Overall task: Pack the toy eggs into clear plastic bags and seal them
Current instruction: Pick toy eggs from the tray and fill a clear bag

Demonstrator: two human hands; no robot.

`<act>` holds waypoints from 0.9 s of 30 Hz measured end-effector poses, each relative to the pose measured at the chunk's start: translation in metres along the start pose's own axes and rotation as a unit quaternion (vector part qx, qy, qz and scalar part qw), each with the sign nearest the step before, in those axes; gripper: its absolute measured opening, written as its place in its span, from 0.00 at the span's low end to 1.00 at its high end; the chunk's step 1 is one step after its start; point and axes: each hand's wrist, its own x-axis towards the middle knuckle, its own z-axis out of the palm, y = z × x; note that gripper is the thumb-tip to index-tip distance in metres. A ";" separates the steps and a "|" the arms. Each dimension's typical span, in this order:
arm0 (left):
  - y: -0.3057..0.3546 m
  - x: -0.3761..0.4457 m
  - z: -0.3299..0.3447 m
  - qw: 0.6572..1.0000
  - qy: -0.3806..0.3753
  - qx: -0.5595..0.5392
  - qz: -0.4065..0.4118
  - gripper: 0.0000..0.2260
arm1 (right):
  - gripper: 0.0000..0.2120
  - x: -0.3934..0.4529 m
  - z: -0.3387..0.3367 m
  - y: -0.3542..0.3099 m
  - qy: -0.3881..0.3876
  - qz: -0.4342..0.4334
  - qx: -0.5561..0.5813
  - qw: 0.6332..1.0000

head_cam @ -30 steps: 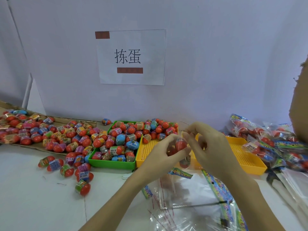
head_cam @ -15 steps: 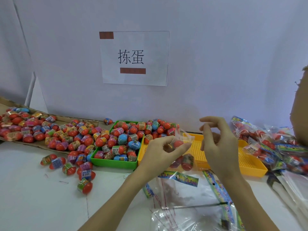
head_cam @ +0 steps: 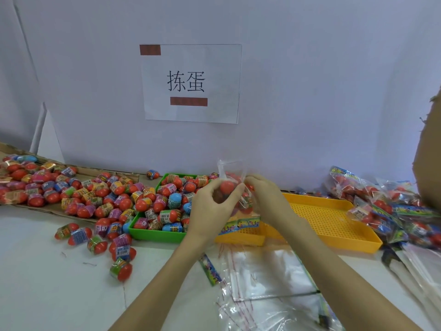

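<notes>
In the head view, the left hand (head_cam: 212, 209) and the right hand (head_cam: 267, 199) held together a clear plastic bag (head_cam: 235, 187) with toy eggs inside, above the near left corner of the yellow tray (head_cam: 334, 220). Both hands pinched the bag with curled fingers, and its open top stood upward. On the left, the green tray (head_cam: 152, 235) was full of loose eggs (head_cam: 119, 253). Empty bags (head_cam: 265, 275) lay near on the table (head_cam: 47, 283), and packed bags (head_cam: 381, 201) were piled at the far right.

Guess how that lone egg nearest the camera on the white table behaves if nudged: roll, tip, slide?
The loose egg looks rounded and lies on its side, so it would probably roll. Its wrap band looks glossy, so a pinch may slip. It seems like hollow plastic, likely light, and the bare table offers nothing to stop it.
</notes>
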 end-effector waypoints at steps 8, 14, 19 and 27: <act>-0.006 0.005 -0.007 1.000 0.009 -0.003 -0.025 0.06 | 0.15 0.017 0.018 0.007 -0.001 0.006 -0.052 0.999; -0.004 0.005 -0.006 1.000 0.005 0.000 -0.023 0.11 | 0.15 0.010 0.019 0.011 0.066 0.029 0.025 0.997; -0.002 0.004 -0.006 0.999 -0.013 -0.015 -0.043 0.15 | 0.15 -0.010 -0.002 0.018 0.162 0.107 0.198 0.961; 0.001 -0.002 0.001 0.997 -0.062 -0.007 -0.042 0.15 | 0.08 -0.070 -0.045 0.019 0.212 0.151 0.458 0.850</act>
